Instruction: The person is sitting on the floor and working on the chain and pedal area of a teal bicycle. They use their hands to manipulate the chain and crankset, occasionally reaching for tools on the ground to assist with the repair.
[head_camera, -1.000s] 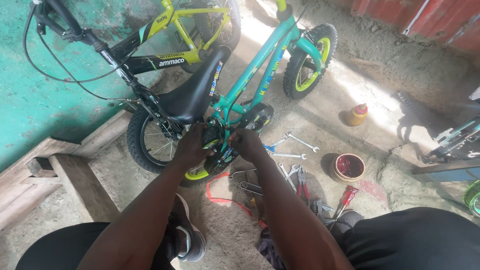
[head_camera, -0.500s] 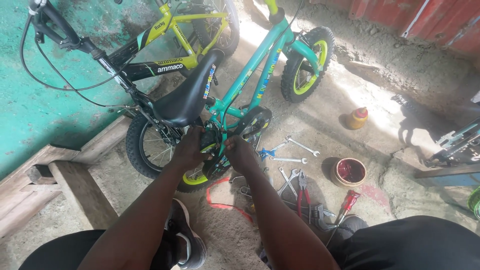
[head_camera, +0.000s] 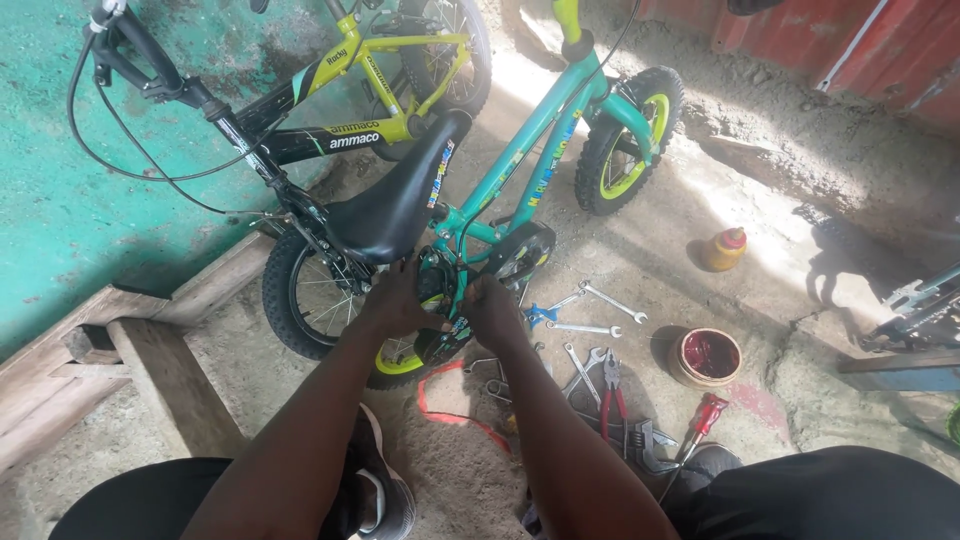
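Note:
A small teal child's bicycle (head_camera: 545, 135) with yellow-green rims and a black saddle (head_camera: 395, 205) stands on the dirt floor. My left hand (head_camera: 400, 300) and my right hand (head_camera: 492, 305) both grip the frame just below the saddle, above the rear wheel (head_camera: 320, 305). What the fingers hold there is partly hidden by the hands. The front wheel (head_camera: 630, 140) points away from me.
A black and yellow-green bicycle (head_camera: 340, 120) leans behind by a green wall. Several spanners (head_camera: 590, 325), pliers (head_camera: 612, 390) and a red screwdriver (head_camera: 700, 420) lie on the ground to the right. A red-filled tub (head_camera: 708, 355), a yellow bottle (head_camera: 725, 248), a red strap (head_camera: 440, 405) and wooden beams (head_camera: 150, 360) are nearby.
The view has shifted slightly, so the bicycle sits lower and more to the right. My hands stay on the frame under the saddle.

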